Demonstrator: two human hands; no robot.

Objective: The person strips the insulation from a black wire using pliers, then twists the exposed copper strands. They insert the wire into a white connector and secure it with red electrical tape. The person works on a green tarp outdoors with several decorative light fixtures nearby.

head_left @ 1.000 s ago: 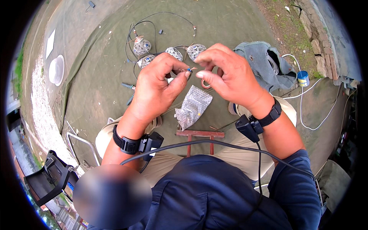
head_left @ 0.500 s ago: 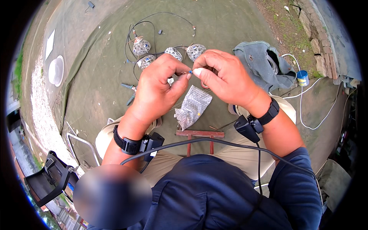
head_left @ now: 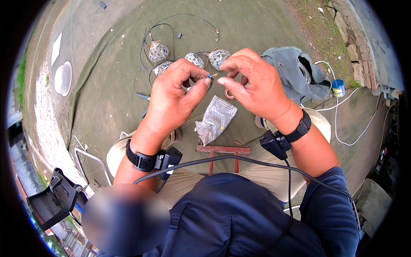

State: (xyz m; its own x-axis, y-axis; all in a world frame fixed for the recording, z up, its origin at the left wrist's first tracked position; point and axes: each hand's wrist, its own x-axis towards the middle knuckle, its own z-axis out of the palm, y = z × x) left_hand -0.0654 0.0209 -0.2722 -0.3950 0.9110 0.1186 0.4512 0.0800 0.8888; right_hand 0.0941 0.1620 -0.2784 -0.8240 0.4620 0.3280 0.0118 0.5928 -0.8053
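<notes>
Between the thumb and index finger of my left hand [head_left: 173,94], a short blue wire [head_left: 209,77] is pinched, its bare copper-coloured end sticking out to the right. My right hand [head_left: 259,83] is just beside that end, thumb and index finger apart and nothing visible between them. A bubble-wrap piece [head_left: 217,118] lies on the ground cloth below both hands. Partly behind the right thumb shows a reddish ring-shaped roll [head_left: 230,94]. Beyond the hands lie several silvery mesh balls [head_left: 159,52] with blue bits, joined to black cable [head_left: 188,14]; my left hand partly covers one.
A small red wooden stool or frame [head_left: 223,149] stands between my legs. Right of the hands are a grey-blue cloth bag [head_left: 287,73] with coiled cable and a blue tin [head_left: 338,88] beside white cord. Blue-handled pliers [head_left: 142,96] lie left, partly hidden.
My right hand has come off the blue wire and moved slightly right, its fingers now apart. The bare copper end now shows; my left hand still pinches the wire.
</notes>
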